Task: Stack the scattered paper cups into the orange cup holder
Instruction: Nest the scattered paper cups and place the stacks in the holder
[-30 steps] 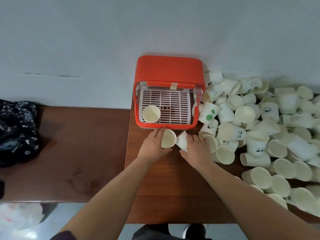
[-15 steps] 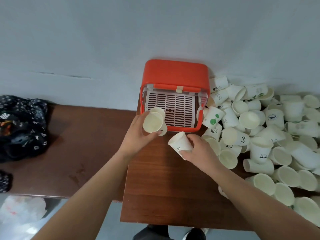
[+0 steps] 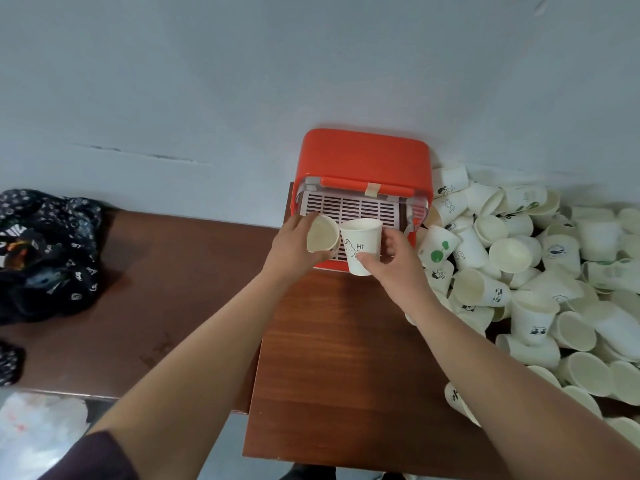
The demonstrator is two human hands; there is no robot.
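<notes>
The orange cup holder [image 3: 363, 157] stands against the wall, its white slotted tray [image 3: 353, 206] facing me. My left hand [image 3: 292, 245] grips a tilted paper cup [image 3: 322, 234], mouth toward me, at the tray's front left. My right hand [image 3: 398, 261] holds an upright cup marked "Hi" [image 3: 361, 245] right beside it, over the holder's front edge. The two cups touch or nearly touch. A heap of scattered paper cups [image 3: 540, 271] covers the table to the right.
The holder sits on a reddish wooden table [image 3: 346, 358]; a darker, lower bench [image 3: 156, 289] adjoins it on the left. A dark patterned cloth bundle [image 3: 45, 251] lies at the bench's far left. White plastic [image 3: 38, 431] shows on the floor below.
My right hand lifted the "Hi" cup upright and carried it up to the holder's front. My left hand's cup shifted right and tilted beside it. The camera view moved too.
</notes>
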